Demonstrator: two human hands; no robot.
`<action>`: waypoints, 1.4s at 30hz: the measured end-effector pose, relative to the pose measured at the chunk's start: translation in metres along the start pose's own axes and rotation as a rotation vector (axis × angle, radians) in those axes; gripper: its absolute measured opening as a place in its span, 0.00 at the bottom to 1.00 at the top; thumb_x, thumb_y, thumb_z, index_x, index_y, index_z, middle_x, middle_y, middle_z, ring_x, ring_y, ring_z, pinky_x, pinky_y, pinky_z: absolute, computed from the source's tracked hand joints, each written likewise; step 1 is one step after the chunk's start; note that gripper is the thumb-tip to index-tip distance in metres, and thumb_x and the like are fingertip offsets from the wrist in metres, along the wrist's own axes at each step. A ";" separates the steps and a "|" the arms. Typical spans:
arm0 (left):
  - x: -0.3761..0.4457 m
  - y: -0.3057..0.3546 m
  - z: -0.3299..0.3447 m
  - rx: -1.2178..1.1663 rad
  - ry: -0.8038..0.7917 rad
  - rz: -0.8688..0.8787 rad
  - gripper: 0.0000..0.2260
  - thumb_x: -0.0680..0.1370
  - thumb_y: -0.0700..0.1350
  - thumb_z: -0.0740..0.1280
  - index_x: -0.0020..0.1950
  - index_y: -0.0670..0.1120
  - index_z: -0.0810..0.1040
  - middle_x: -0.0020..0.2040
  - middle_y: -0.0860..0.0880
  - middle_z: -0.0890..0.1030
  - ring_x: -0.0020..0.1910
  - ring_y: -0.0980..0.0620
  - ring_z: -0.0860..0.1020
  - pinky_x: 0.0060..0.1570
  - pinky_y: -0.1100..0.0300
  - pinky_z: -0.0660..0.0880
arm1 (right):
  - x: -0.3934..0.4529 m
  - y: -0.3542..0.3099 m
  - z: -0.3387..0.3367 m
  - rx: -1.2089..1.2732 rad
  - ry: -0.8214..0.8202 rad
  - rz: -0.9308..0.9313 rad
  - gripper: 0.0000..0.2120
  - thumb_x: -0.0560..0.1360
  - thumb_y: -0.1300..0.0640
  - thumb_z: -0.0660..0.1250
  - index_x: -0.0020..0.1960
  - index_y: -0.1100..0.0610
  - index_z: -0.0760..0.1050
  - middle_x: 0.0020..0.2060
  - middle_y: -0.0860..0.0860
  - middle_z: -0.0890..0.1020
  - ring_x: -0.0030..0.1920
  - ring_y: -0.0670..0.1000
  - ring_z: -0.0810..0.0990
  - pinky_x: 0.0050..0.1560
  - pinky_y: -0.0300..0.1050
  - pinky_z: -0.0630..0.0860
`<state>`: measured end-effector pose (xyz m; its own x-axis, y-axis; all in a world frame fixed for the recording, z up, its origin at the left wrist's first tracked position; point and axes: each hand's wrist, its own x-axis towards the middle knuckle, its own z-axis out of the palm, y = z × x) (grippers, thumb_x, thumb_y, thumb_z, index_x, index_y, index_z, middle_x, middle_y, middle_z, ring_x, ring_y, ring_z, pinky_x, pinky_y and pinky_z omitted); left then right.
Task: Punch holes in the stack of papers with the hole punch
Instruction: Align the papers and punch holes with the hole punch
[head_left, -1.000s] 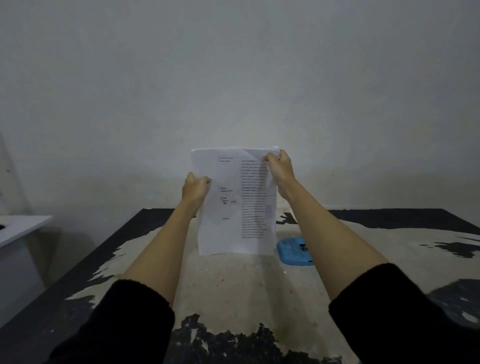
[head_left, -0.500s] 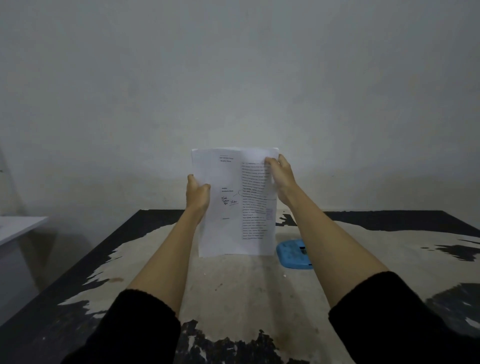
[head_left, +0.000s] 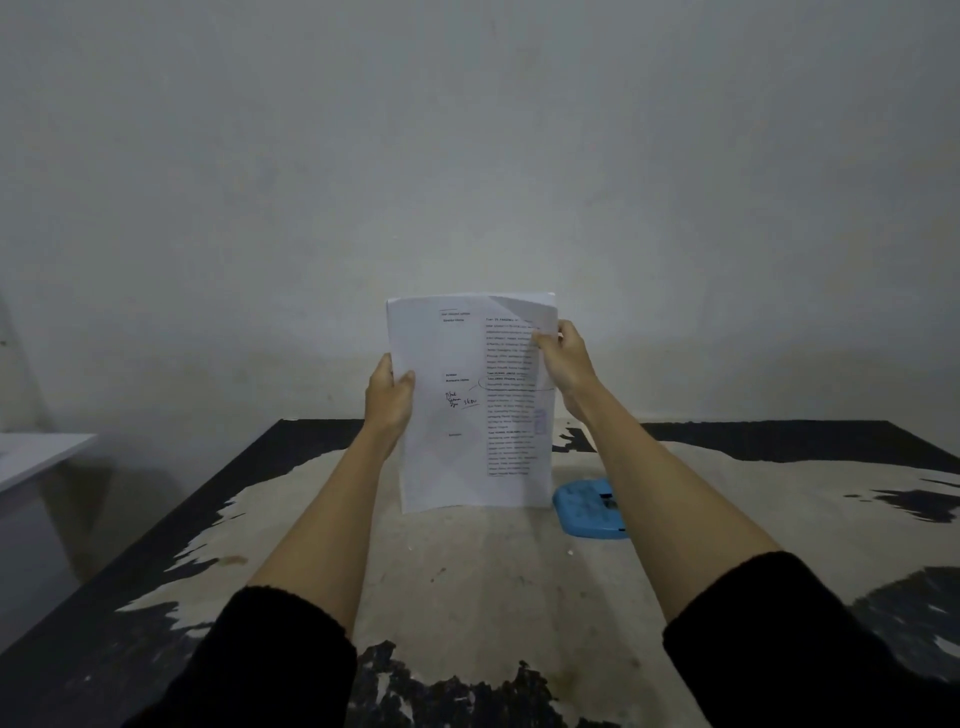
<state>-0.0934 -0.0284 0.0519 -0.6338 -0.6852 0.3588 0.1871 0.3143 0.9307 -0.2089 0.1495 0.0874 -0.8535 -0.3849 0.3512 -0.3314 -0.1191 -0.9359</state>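
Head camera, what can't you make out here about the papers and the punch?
Head view:
- Papers: printed text too small and blurred to read; sheet count hidden, only the front page faces the camera.
- Punch: right part covered by the right forearm, so its slot is unseen.
- Right hand: fingertips hidden behind the papers.

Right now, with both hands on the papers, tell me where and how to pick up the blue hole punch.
Grip the hole punch across its two long sides, coming from above with the right hand, the nearer one. It lies flat on the table, so only the top and sides are open. Its right end is hidden behind the forearm.
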 end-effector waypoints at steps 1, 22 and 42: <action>0.000 0.000 0.000 -0.002 0.000 0.002 0.10 0.79 0.40 0.58 0.57 0.51 0.73 0.50 0.51 0.79 0.47 0.52 0.79 0.50 0.54 0.78 | 0.000 0.001 -0.001 -0.015 0.004 0.008 0.08 0.78 0.58 0.60 0.56 0.55 0.67 0.50 0.51 0.77 0.45 0.47 0.77 0.39 0.39 0.74; -0.002 0.012 -0.013 -0.013 0.025 0.017 0.14 0.79 0.38 0.58 0.63 0.47 0.74 0.56 0.47 0.79 0.51 0.47 0.79 0.52 0.53 0.78 | -0.012 0.002 -0.010 -0.104 -0.078 -0.012 0.13 0.79 0.63 0.61 0.62 0.62 0.75 0.58 0.57 0.80 0.56 0.56 0.80 0.57 0.51 0.78; -0.046 -0.039 -0.035 -0.068 -0.192 -0.277 0.12 0.77 0.40 0.62 0.59 0.50 0.71 0.50 0.51 0.80 0.44 0.52 0.80 0.38 0.57 0.77 | -0.047 0.055 0.002 -0.146 0.018 0.354 0.14 0.74 0.72 0.61 0.58 0.70 0.76 0.56 0.62 0.81 0.56 0.61 0.80 0.56 0.49 0.78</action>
<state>-0.0450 -0.0318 0.0019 -0.7961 -0.6000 0.0782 0.0340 0.0847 0.9958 -0.1859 0.1598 0.0196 -0.9321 -0.3622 0.0082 -0.0671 0.1502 -0.9864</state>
